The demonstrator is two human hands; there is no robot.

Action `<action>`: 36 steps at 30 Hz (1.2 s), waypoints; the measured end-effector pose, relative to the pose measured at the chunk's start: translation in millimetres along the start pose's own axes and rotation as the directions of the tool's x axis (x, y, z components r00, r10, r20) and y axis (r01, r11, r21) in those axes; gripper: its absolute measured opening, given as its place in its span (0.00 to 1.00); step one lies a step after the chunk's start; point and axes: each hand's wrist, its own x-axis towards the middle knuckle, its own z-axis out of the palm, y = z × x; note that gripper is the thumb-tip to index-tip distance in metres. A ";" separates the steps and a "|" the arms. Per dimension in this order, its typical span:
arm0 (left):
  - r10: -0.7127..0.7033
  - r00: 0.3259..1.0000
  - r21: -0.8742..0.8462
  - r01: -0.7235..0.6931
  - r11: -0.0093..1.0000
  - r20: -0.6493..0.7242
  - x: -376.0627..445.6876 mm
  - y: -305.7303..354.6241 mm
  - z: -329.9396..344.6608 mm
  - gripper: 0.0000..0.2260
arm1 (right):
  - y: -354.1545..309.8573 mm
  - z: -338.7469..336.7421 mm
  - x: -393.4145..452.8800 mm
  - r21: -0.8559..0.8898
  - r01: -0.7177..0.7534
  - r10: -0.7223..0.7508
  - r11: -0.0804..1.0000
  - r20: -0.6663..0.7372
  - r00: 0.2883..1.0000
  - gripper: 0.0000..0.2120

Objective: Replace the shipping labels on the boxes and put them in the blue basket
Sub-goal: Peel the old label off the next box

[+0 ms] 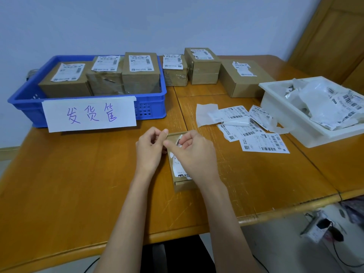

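Cardboard shows through the torn label (pixel 178 170) on the small box (pixel 182 185) lying at the desk's (pixel 78 174) centre, under both hands. The left hand (pixel 150 152) has its fingers curled, thumb and forefinger pinched at the box's upper left edge, seemingly on a shred of label, though the scrap itself is too small to make out. The right hand (pixel 194 152) curls over the box top, thumb pressed toward the left hand; whether it pinches paper or only steadies the box cannot be told.

At ten o'clock sits the blue basket (pixel 23 99) holding three relabelled boxes; at twelve to one o'clock three more boxes (pixel 202 75) wait, their labels ragged. Fresh labels (pixel 264 143) lie at two o'clock, beside a white tray (pixel 275 107) of peeled scraps.

The risk is likely the old label tearing into slivers, leaving residue so a new label sits wrinkled, or the light box sliding if it is not held down.
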 end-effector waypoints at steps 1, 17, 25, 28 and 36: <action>0.004 1.000 0.015 -0.004 1.000 -0.006 0.2 -0.8 -0.1 0.14 | 0.2 1.0 -1.2 -0.053 0.010 -0.010 0.999 0.007 1.000 0.18; -0.021 1.000 0.012 0.021 1.000 -0.010 -0.4 -0.9 1.0 0.13 | 2.9 5.3 -2.3 0.011 0.042 -0.040 0.999 -0.102 0.994 0.14; -0.003 1.000 0.002 0.003 1.000 -0.007 -0.1 -1.1 1.3 0.13 | 3.3 -0.2 -4.2 0.232 0.039 -0.014 0.972 -0.107 0.994 0.08; 0.001 1.000 0.024 0.000 1.000 -0.016 0.2 -0.5 1.6 0.13 | 1.5 3.4 -5.7 0.011 0.076 -0.075 0.997 -0.065 0.995 0.13; -0.014 1.000 0.013 0.014 1.000 -0.015 -0.3 -2.9 1.6 0.13 | 2.7 2.4 -2.2 0.072 0.021 -0.014 0.997 -0.094 0.995 0.11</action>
